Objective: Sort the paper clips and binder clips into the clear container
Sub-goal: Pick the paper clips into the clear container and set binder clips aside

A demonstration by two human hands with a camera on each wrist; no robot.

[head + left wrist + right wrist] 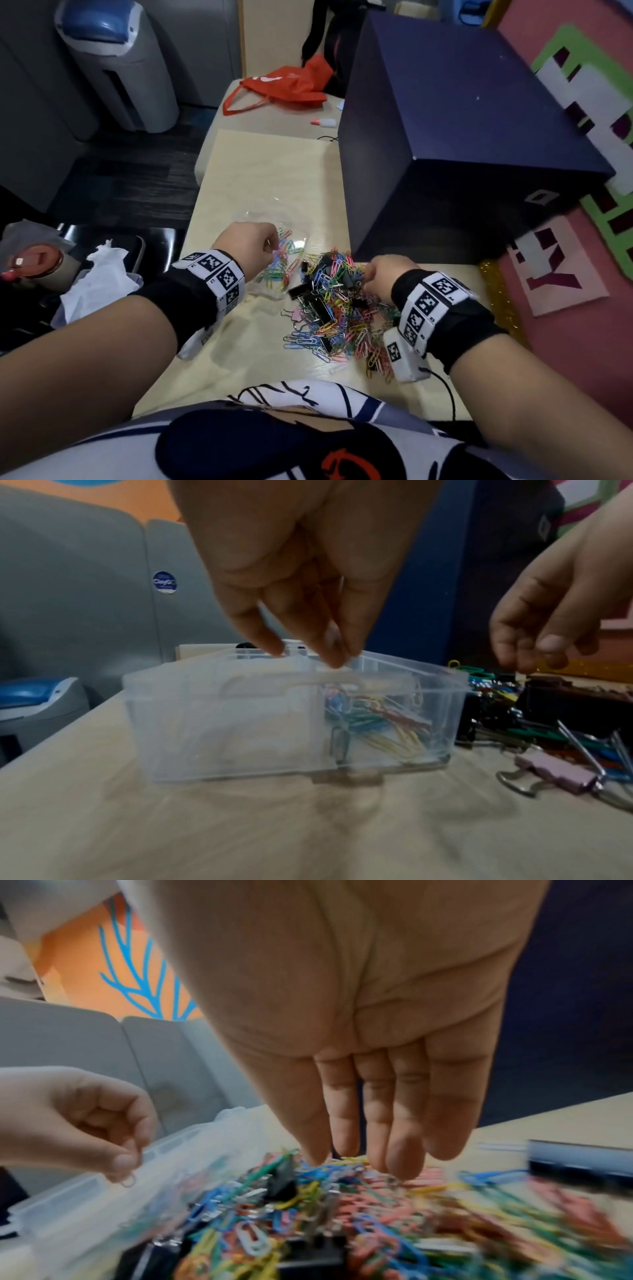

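- The clear container (pixel 240 723) sits on the bench (pixel 267 171), on the left side of the big pile (pixel 337 315) of paper clips and binder clips. The pile almost touches its right wall.
- Some colored paper clips (pixel 373 723) already lie in the right part of the container. The left part looks empty from the left wrist view.
- The left hand (pixel 251 245) hangs right over the container. Its grip is closed on one small silver paper clip (pixel 128 1181), pinched between thumb and fingertip. The clip dangles just above the rim, so a drop straight down should land it inside.
- The right hand (pixel 385 277) is over the far edge of the pile, on the side away from the container. Its grip is loose, with straight fingers (pixel 404 1150) pointing down. The tips are just at the clips, and it holds nothing I can see.
- So the left hand is nearer the container, and the right hand is nearer the pile. That looks like the way the job is split.
- Black binder clips (pixel 322 308) lie mixed in among the paper clips. A pink binder clip (pixel 558 775) sits at the near edge of the pile, close to the container's right corner.
- Most of the pile is still on the bench, so I think the sorting is far from done.
- A big dark blue box (pixel 462 137) stands just behind the pile.
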